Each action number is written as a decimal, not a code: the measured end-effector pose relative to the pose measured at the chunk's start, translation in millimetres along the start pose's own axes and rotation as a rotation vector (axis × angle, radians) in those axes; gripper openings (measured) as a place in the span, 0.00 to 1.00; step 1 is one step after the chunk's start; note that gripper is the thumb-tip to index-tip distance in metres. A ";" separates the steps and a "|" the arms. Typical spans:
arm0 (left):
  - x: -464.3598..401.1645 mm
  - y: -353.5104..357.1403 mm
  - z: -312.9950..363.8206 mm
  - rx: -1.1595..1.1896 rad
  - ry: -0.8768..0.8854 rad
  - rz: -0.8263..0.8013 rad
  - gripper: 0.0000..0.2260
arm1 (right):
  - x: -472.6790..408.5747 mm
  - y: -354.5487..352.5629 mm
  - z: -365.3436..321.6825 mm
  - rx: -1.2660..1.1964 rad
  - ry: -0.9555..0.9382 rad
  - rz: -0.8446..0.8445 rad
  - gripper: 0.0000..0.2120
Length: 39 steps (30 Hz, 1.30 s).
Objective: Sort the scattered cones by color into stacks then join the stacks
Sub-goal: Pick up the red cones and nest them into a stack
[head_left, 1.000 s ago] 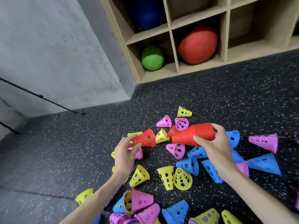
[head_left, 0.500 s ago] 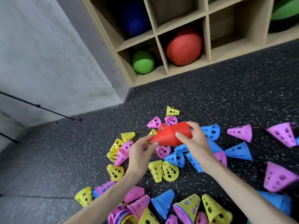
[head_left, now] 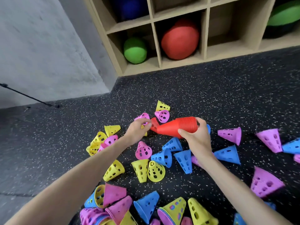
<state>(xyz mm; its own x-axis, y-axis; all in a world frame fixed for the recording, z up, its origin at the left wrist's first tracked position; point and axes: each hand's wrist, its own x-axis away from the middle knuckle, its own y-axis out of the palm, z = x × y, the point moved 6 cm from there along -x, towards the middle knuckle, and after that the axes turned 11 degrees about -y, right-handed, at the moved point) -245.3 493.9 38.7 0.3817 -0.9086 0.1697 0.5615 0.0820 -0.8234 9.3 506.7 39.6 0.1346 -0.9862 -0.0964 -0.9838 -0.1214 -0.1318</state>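
Dark speckled floor [head_left: 211, 88] meets a grey wall [head_left: 40, 46] and wooden shelf [head_left: 155, 46]. The right hand [head_left: 197, 138] grips the red stack [head_left: 177, 128]; the left hand [head_left: 138, 129] pinches a red cone [head_left: 153, 123] among scattered cones [head_left: 146, 169].

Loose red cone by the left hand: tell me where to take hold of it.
Pinch the loose red cone at its wide rim, coming from the left hand side; its other end lies against the tip of the red stack held by the right hand.

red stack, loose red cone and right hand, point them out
red stack [head_left: 180, 127], head view, ribbed middle
loose red cone [head_left: 154, 123], head view, its side
right hand [head_left: 197, 139], head view, back of hand
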 end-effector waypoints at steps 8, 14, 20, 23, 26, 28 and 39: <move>-44.7 41.0 -1.4 -0.243 0.020 -0.126 0.10 | -0.4 -1.5 16.9 0.072 0.054 0.040 0.32; -36.7 31.2 -11.2 -0.101 -0.020 0.104 0.13 | -3.5 -1.0 12.3 0.088 0.019 0.060 0.32; -4.4 46.5 -14.5 -0.046 -0.007 0.061 0.14 | 12.0 -13.3 -9.3 0.130 -0.004 -0.011 0.32; 9.0 54.1 -1.3 -0.055 -0.015 -0.041 0.11 | 16.7 -20.8 -11.1 0.095 -0.008 -0.004 0.33; 17.4 62.5 6.0 -0.003 -0.090 -0.168 0.13 | 17.4 -24.8 -20.8 0.075 -0.029 0.010 0.34; 22.6 61.4 5.0 0.018 -0.109 -0.176 0.14 | 15.2 -21.7 -24.7 0.050 -0.026 0.005 0.33; 48.0 4.6 11.5 0.377 -0.079 0.130 0.11 | -3.1 -23.6 -31.9 -0.008 -0.059 0.091 0.32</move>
<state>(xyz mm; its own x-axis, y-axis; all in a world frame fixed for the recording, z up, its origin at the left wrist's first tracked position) -216.0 455.4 49.3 0.5143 -0.8476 0.1303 0.7291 0.3521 -0.5869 28.4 509.1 74.5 0.0508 -0.9848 -0.1658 -0.9932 -0.0325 -0.1115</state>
